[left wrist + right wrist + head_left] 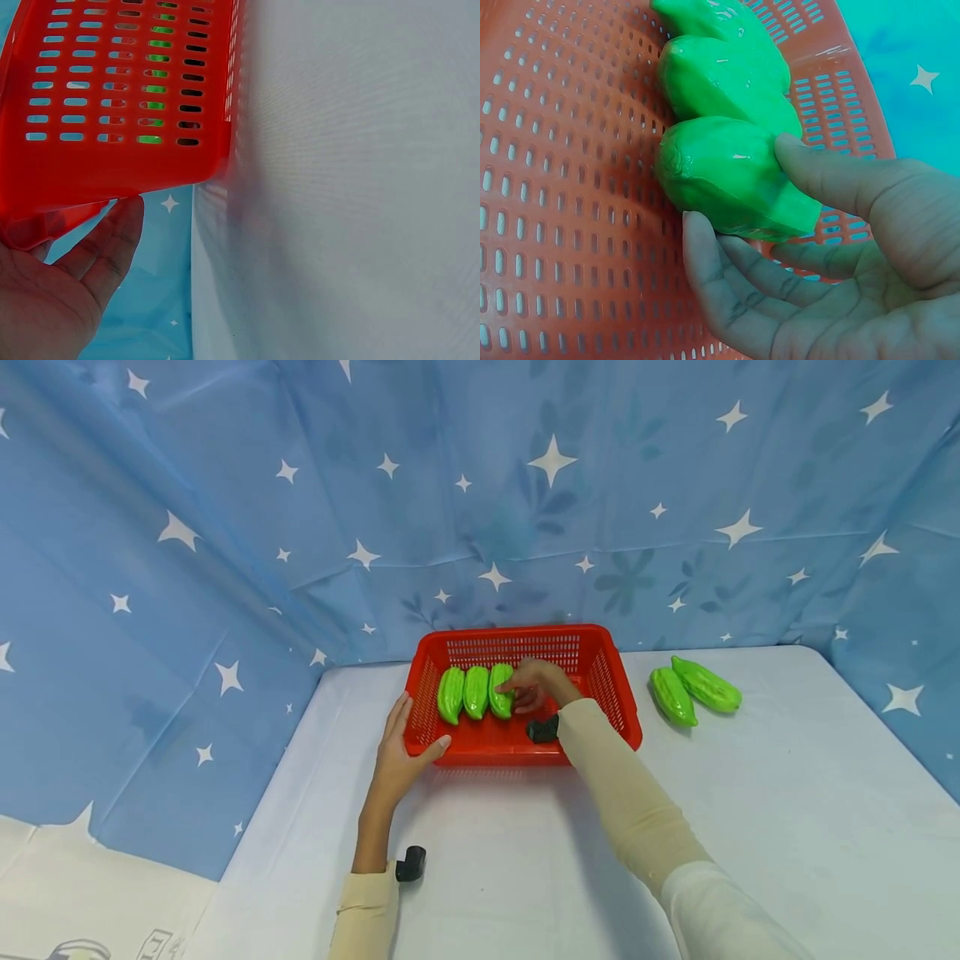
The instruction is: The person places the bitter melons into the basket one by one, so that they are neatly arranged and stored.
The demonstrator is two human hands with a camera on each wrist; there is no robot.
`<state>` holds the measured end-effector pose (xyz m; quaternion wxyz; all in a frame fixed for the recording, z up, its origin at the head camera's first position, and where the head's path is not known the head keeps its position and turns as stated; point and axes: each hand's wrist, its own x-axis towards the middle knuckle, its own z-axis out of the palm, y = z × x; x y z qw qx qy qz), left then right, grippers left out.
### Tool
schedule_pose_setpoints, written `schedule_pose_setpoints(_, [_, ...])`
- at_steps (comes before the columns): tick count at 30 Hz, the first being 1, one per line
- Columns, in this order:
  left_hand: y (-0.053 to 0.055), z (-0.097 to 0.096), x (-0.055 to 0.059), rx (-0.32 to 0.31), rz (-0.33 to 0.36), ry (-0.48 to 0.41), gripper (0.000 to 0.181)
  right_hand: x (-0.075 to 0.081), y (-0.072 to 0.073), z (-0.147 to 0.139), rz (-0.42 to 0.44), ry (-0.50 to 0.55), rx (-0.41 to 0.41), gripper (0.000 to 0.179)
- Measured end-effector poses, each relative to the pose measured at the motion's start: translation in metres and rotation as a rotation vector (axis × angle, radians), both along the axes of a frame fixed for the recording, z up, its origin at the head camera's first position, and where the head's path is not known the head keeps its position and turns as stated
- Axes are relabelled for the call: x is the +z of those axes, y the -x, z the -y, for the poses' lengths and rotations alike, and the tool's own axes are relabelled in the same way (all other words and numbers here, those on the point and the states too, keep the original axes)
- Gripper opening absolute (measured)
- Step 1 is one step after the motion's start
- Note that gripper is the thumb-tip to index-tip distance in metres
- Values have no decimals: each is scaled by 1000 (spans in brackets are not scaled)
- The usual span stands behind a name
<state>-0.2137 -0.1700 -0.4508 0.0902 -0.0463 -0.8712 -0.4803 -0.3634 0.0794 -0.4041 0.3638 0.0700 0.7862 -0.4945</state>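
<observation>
A red perforated basket (487,753) stands on the table, with three glossy green ridged bitter melons side by side in its left half. My left hand (397,764) holds the basket's front left corner, its thumb over the front rim and its fingers along the left side. In the left wrist view, the fingertips (129,214) are at the rim. Inside the basket, my right hand (534,681) grips the rightmost bitter melon (712,169) between thumb and fingers. That bitter melon lies close against the middle one (712,82).
Right of the basket, two more bitter melons (705,685) lie touching on the white table (787,810). A blue star-patterned cloth (465,518) hangs behind the table and along its sides. Each wrist carries a small black camera (411,863).
</observation>
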Motion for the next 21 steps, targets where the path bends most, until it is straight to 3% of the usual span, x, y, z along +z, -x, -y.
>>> schedule_pose_setpoints(21, [-1, 0, 2, 4, 10, 13, 96, 8, -5, -7, -5, -28, -21, 44])
